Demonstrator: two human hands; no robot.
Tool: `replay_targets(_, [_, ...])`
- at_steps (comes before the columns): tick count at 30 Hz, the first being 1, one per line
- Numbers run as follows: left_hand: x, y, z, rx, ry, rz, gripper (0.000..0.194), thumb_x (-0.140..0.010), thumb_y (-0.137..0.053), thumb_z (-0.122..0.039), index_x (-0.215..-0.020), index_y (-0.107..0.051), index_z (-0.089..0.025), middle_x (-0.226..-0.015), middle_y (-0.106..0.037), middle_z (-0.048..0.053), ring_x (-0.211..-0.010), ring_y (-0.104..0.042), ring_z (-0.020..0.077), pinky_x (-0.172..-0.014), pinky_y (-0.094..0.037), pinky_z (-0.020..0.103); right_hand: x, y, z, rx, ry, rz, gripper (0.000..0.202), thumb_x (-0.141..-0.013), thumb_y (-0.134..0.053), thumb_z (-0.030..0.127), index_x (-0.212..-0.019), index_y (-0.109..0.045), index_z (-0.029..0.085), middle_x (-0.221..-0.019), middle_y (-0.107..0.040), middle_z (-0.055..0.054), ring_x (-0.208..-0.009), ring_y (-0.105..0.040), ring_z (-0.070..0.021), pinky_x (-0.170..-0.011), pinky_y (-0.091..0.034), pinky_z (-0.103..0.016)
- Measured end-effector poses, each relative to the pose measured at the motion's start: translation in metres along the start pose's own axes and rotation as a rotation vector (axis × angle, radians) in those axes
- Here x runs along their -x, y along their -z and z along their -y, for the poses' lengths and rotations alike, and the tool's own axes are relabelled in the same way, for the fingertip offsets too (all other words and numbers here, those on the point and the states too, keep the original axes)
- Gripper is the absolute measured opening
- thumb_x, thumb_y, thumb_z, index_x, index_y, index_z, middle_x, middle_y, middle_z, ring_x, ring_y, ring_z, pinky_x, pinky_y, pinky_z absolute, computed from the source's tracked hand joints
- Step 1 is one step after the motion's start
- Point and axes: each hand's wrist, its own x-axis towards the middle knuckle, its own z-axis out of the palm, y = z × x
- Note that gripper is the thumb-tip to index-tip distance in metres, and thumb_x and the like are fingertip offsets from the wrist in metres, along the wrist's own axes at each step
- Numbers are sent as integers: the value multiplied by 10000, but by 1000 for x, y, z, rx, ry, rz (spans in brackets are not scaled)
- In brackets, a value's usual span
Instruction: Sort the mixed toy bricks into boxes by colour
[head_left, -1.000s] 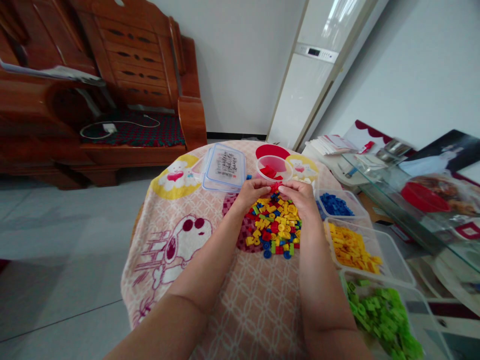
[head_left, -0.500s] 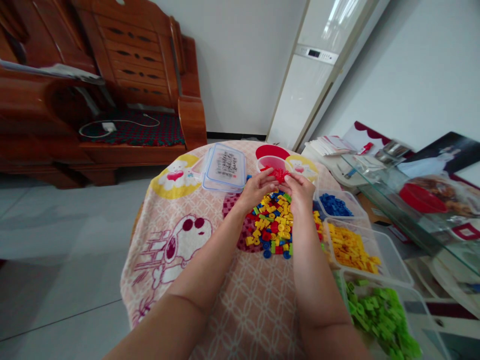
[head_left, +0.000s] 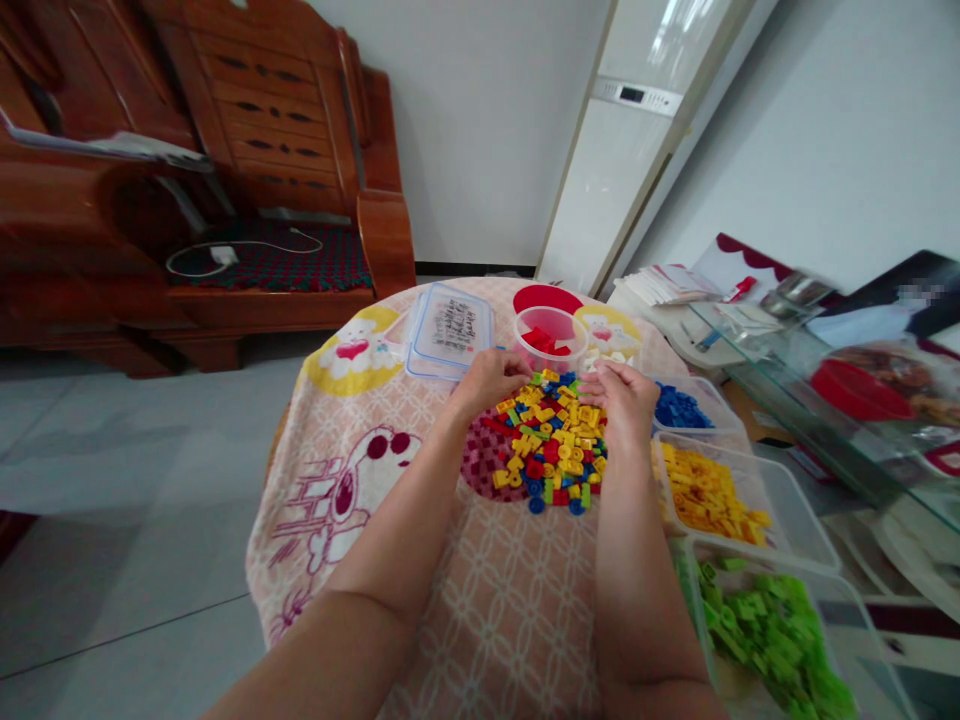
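Observation:
A heap of mixed yellow, red, blue and green toy bricks [head_left: 559, 440] lies on the cloth-covered round table. My left hand [head_left: 491, 383] is at the heap's upper left edge, its fingers bent; whether they hold a brick is too small to tell. Over the heap's upper right edge is my right hand [head_left: 622, 392], fingers apart, with no brick visible in it. Just beyond the heap stands a clear round tub [head_left: 551, 358] with red bricks inside. White pieces [head_left: 606, 356] show behind my right hand.
Clear boxes on the right hold blue bricks [head_left: 681, 407], yellow bricks [head_left: 712, 495] and green bricks [head_left: 776, 635]. A lidded box [head_left: 452, 330] lies at the back left, and a red lid [head_left: 547, 298] behind the tub. A glass shelf [head_left: 810, 430] stands at the right.
My hands have moved apart and down from over the tub to the heap. The red bricks held between them are gone from my hands, and red bricks show in the tub.

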Motion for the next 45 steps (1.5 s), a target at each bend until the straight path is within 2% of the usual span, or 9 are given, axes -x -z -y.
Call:
replay_targets(6, [8, 11, -9, -313, 89, 209, 125, -631, -682, -99, -602, -753, -197, -481, -635, -36, -482, -572, 127, -517, -399, 218, -13, 17, -15, 233, -29, -142, 489, -835, -577, 492, -1101, -763, 126, -786, -793, -97, -630, -755, -261, -507, -603, -326])
replay_targets(14, [9, 2, -9, -468, 118, 239, 157, -609, -737, -61, -671, -790, -195, -622, -720, 7, -590, -627, 174, -601, -442, 259, -23, 46, -25, 363, -62, -415, 542, -891, -479, 357, -1292, -731, 95, -920, -813, -146, -699, -762, -268, -586, -590, -329])
replay_targets(24, [5, -5, -1, -510, 113, 214, 190, -591, -837, -163, -777, -815, -199, -728, -763, 37, -742, -706, 225, -696, -513, 275, -23, 35, -35, 383, -46, -335, 517, -896, -493, 363, -1257, -753, 99, -866, -804, -129, -668, -729, -256, -622, -579, -320])
replay_targets(29, [6, -6, -1, -142, 100, 396, 199, -661, -730, -160, -847, -798, -176, -659, -739, -2, -600, -677, 155, -576, -491, 217, -19, 26, -38, 318, 33, -312, 469, -865, -523, 374, -1130, -781, 84, -724, -754, -92, -553, -668, -219, -539, -530, -294])
replay_targets(31, [6, -3, -2, -74, 102, 401, 203, -696, -690, -157, -870, -795, -159, -653, -733, -3, -592, -671, 142, -572, -488, 206, -19, 23, -40, 269, 90, -346, 428, -828, -557, 380, -1031, -793, 86, -622, -701, -54, -485, -625, -204, -492, -497, -288])
replay_targets(34, [7, 3, -6, -181, 110, 313, 150, -717, -671, -135, -806, -791, -148, -615, -706, -6, -583, -644, 133, -584, -472, 211, -19, 20, -44, 210, 126, -366, 387, -787, -590, 395, -943, -794, 105, -557, -655, -19, -436, -589, -185, -435, -447, -270])
replay_targets(36, [7, 3, -11, -270, 97, 314, 108, -744, -686, -153, -771, -790, -152, -605, -696, -9, -586, -634, 132, -593, -456, 217, -20, 20, -47, 193, 135, -361, 366, -774, -598, 392, -917, -792, 117, -552, -652, -11, -430, -586, -175, -427, -438, -260])
replay_targets(42, [8, -26, -26, -684, 96, 257, 141, -757, -811, -311, -775, -801, -172, -769, -763, 57, -779, -701, 212, -672, -469, 268, -20, 20, -51, 198, 151, -340, 342, -780, -596, 392, -881, -785, 126, -540, -644, 0, -411, -572, -159, -437, -453, -254])
replay_targets(45, [8, -35, -29, -764, 108, 242, 111, -743, -812, -285, -795, -805, -188, -852, -785, 71, -867, -716, 236, -718, -493, 280, -19, 19, -50, 190, 140, -343, 335, -778, -594, 387, -870, -782, 125, -530, -639, -2, -403, -564, -162, -415, -439, -256])
